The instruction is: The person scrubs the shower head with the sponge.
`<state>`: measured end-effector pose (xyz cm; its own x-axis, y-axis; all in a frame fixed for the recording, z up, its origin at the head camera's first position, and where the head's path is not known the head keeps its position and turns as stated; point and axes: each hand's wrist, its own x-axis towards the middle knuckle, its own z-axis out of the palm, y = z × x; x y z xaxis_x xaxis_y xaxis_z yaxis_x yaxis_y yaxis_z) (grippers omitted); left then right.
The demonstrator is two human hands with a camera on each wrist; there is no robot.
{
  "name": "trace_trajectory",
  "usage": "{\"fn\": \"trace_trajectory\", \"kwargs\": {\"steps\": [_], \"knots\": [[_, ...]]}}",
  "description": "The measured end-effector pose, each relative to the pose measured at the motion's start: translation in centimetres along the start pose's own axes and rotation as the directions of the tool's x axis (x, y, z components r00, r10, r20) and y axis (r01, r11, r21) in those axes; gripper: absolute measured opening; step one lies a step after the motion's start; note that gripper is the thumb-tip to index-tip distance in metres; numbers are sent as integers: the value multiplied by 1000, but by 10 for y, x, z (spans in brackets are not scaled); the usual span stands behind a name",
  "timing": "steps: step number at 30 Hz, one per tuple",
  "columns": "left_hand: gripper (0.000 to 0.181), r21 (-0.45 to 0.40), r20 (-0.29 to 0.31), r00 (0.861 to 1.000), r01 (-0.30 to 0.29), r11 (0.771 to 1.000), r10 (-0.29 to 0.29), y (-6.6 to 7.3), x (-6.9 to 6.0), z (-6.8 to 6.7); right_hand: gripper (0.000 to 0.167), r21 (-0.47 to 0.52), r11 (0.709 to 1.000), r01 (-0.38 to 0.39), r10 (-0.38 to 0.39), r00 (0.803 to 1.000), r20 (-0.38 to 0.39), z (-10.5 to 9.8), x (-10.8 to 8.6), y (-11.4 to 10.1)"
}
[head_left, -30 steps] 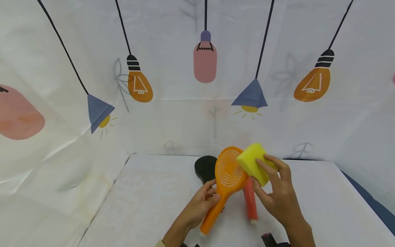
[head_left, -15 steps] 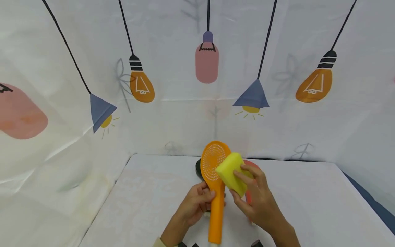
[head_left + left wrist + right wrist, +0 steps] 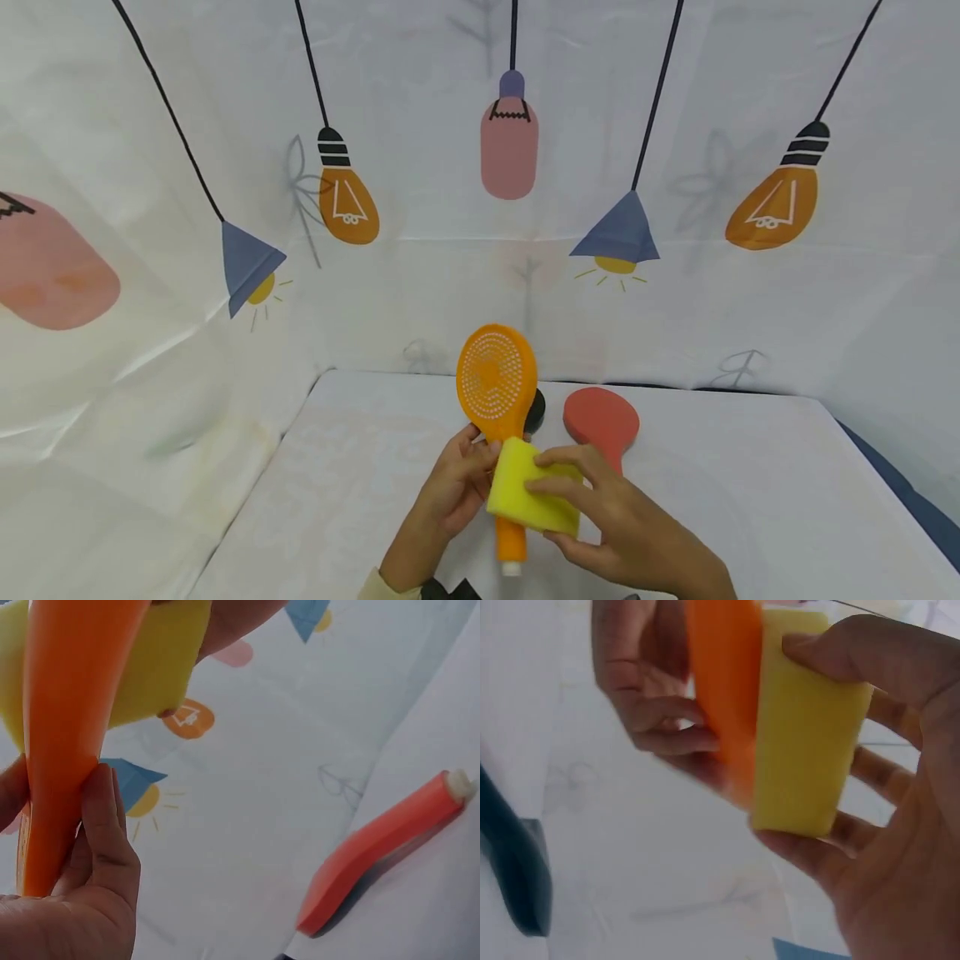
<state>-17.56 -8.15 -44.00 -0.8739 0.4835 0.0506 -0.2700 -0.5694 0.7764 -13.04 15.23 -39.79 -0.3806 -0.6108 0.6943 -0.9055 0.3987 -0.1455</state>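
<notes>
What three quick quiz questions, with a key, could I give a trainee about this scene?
1. True or false: the left hand holds the orange, plastic-looking shower head with a round, perforated face.

2. Multiple choice: the right hand holds
A) a blue cloth
B) the yellow, block-shaped foam sponge
C) a metal spoon

3. Fill in: the red, round-headed, long-handled tool lies on the ____ table.

Key: 1. True; 2. B; 3. white.

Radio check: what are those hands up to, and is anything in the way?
Left hand gripping orange shower head. Right hand holding yellow sponge at the handle. Red shower head, partly hidden dark object lying beyond; apparently not obstructing.
</notes>
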Motion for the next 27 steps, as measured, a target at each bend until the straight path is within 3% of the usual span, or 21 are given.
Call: {"fn": "trace_trajectory", "kwargs": {"steps": [4,10,13,17,21,23,27], "knots": [[41,15,-14,1000,-8,1000,8,-2,1,3,34,-103,994,24,-33,996,-79,1,4,6],[61,151,-48,999,25,988,-18,-8,5,9,35,-235,972,1,-53,975,-215,-4,2,23],[66,255,-60,997,63,965,-50,-12,6,12,38,-300,951,-74,-12,961,-275,-11,-5,34],[64,395,-18,996,90,914,-90,-20,8,15,44,-340,911,-234,105,928,-357,-23,-17,49],[62,464,20,992,98,880,-121,-26,10,18,53,-338,868,-364,236,901,-364,-31,-27,56],[62,487,30,992,93,868,-123,-28,10,18,54,-326,871,-368,248,901,-355,-29,-27,56],[62,506,40,994,68,860,-102,-29,10,18,51,-313,899,-305,205,927,-315,-15,-19,50]]}}
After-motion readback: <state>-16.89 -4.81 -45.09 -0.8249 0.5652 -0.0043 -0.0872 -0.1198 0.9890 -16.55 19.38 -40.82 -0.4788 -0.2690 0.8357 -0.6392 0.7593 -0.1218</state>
